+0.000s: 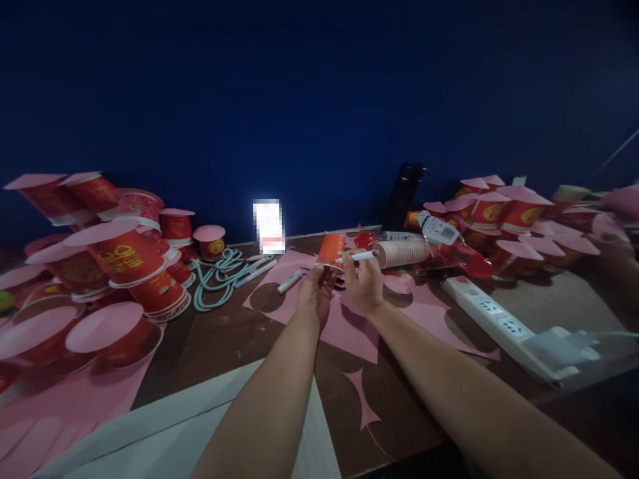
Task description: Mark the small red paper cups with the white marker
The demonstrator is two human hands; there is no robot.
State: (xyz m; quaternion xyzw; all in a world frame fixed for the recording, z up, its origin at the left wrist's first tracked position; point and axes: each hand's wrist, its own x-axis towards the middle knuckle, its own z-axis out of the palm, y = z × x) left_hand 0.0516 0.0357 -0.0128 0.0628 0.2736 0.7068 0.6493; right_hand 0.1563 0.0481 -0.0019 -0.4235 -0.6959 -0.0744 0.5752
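Observation:
Fingers of my left hand [315, 296] are closed around the lower end of a red-orange paper cup [331, 249]. My right hand [365, 281] grips a white pen [364, 255], held almost level. The pen's left end is at the cup's side; I cannot tell whether it touches. Beneath both hands lies a pink paper sheet [357, 332] with round pieces cut out. A short white marker-like tube [289, 283] rests left of my left hand. Just right of my right hand, a stack of nested paper cups [405, 253] lies on its side.
Red cups topped with pink paper discs are piled at left [127, 256] and right [492, 209]. A lit phone [268, 226] stands at the back beside a coiled teal cord [210, 293]. A clear bottle [449, 233], a black bottle-like object [403, 193] and a power strip [492, 316] are at right.

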